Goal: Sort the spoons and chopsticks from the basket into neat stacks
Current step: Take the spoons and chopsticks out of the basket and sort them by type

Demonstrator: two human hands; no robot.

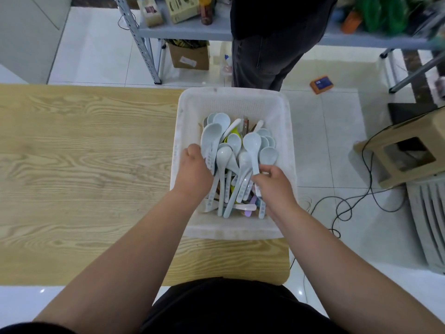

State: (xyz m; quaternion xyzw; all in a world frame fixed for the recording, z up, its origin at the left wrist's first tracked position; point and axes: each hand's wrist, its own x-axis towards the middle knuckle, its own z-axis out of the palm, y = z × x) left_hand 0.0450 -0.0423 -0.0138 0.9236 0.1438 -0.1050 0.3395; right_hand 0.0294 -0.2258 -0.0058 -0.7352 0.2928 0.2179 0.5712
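The left hand [192,168] has its fingers pushed down among the spoons [226,153], so what they hold is hidden. The right hand [273,184] covers the handle end of one spoon [252,142]. The chopsticks [245,124] are mostly buried; only brown tips show. The marks on the handles are too small to read. The bench [84,153] runs off the left edge.

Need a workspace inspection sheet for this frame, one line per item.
Surface: light wood-grain table, basket at its right end.
Job's things: white perforated plastic basket holds jumbled pale blue-grey plastic spoons; no stacks yet.
Clutter: small orange box on the floor.
Hands: left hand among the spoons, fingers hidden; right hand pinches one spoon handle.
Cables: black cable looping on the floor, right.
Surroundings: grey metal shelf, brown cardboard box beneath, person standing beyond the basket.
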